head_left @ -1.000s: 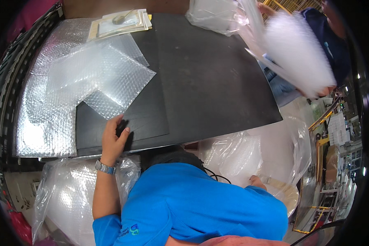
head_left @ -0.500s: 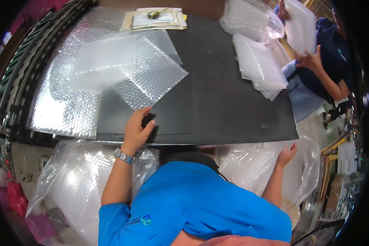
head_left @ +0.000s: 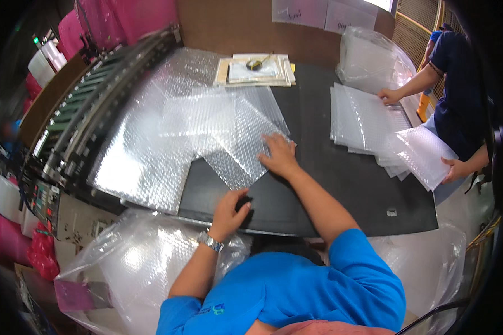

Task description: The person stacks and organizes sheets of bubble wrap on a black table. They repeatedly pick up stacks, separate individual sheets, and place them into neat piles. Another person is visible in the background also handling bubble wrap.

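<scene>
Clear bubble wrap sheets (head_left: 243,139) lie fanned out on the black table (head_left: 318,195), overlapping a larger spread of bubble wrap (head_left: 145,173) on the left. My right hand (head_left: 279,156) rests on the right side of the fanned sheets, fingers spread. Close to the table's front edge, my left hand (head_left: 230,212), with a metal watch on its wrist, is just below the sheets' lower corner. Its fingers are apart and nothing is in them.
At the right, a co-worker (head_left: 458,89) handles a stack of bubble wrap pouches (head_left: 363,117). Framed boards with a tape measure (head_left: 255,65) lie at the back. A roller machine (head_left: 84,128) stands left. Plastic bags (head_left: 134,262) sit below the front edge.
My right hand has come up from beside the table onto the bubble wrap sheets. The view has shifted. The co-worker's hands have lowered to the pouches at the table's right side.
</scene>
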A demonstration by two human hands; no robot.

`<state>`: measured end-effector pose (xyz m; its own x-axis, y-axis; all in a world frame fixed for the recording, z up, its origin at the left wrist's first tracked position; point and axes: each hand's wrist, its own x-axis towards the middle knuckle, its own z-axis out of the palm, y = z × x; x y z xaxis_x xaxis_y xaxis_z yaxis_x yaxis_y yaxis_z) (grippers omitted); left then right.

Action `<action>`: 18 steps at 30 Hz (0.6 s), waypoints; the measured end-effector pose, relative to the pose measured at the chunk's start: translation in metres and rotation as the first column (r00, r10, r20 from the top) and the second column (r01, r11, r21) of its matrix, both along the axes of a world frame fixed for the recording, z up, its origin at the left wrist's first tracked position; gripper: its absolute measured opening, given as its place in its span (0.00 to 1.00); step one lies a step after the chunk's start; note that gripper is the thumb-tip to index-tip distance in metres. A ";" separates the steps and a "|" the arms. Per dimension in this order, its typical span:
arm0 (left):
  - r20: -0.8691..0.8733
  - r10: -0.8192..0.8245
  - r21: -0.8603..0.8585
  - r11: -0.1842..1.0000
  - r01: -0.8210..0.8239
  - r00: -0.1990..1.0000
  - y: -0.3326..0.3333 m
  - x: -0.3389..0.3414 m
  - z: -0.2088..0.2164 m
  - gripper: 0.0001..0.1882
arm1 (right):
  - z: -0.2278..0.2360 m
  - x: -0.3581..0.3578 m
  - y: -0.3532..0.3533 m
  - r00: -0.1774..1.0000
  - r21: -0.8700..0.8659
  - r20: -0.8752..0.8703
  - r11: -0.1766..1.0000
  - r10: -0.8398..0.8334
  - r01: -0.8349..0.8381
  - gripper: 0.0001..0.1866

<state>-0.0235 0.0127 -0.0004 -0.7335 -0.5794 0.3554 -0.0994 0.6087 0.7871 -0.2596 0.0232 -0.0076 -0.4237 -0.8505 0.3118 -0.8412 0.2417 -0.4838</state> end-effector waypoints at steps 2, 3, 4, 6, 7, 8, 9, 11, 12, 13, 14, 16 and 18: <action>-0.006 -0.005 -0.014 1.000 0.005 1.000 0.000 0.000 -0.001 0.18 | 0.003 -0.001 -0.003 0.998 0.059 -0.030 0.997 0.057 -0.055 0.31; 0.006 -0.009 -0.022 1.000 0.009 1.000 0.000 -0.001 0.000 0.18 | 0.002 -0.003 0.000 0.996 0.093 -0.041 0.993 0.078 -0.074 0.32; 0.014 -0.011 -0.020 1.000 0.012 1.000 0.001 -0.002 0.000 0.18 | 0.001 -0.005 0.007 0.998 0.075 -0.026 0.995 0.065 -0.063 0.33; 0.013 -0.021 -0.039 0.999 0.022 1.000 0.002 -0.002 0.002 0.18 | 0.002 -0.010 0.019 0.999 0.047 0.003 0.998 0.045 -0.045 0.35; 0.012 -0.024 -0.044 0.999 0.025 1.000 0.002 -0.003 0.003 0.17 | 0.006 -0.013 0.021 0.997 0.124 0.054 0.992 -0.047 0.040 0.41; 0.008 -0.026 -0.042 0.999 0.026 1.000 0.000 -0.006 0.003 0.17 | 0.012 -0.016 0.022 0.990 0.145 0.046 0.981 -0.134 0.126 0.44; 0.007 -0.027 -0.038 0.999 0.027 1.000 0.001 -0.006 0.003 0.17 | 0.020 -0.018 0.025 0.975 0.170 0.038 0.963 -0.220 0.211 0.47; 0.001 -0.026 -0.028 0.999 0.026 1.000 0.002 -0.006 0.001 0.17 | 0.033 -0.026 0.028 0.940 0.246 0.085 0.921 -0.331 0.302 0.51; -0.010 -0.031 -0.026 0.999 0.030 0.999 0.002 -0.007 0.001 0.17 | 0.033 -0.033 0.030 0.930 0.250 0.086 0.911 -0.358 0.328 0.51; -0.020 -0.034 -0.025 0.999 0.034 0.999 0.002 -0.007 0.002 0.17 | 0.028 -0.041 0.031 0.919 0.254 0.087 0.901 -0.384 0.352 0.51; -0.023 -0.023 0.015 1.000 0.024 0.999 0.003 -0.008 0.002 0.17 | 0.024 -0.046 0.030 0.908 0.258 0.088 0.890 -0.409 0.376 0.52; -0.019 0.010 0.109 0.994 -0.008 1.000 0.008 -0.003 -0.001 0.17 | 0.019 -0.049 0.031 0.929 0.265 0.072 0.905 -0.363 0.333 0.51; -0.032 0.013 0.130 0.991 -0.008 0.999 0.002 -0.001 -0.001 0.16 | 0.017 -0.053 0.029 0.967 0.286 0.063 0.932 -0.248 0.221 0.50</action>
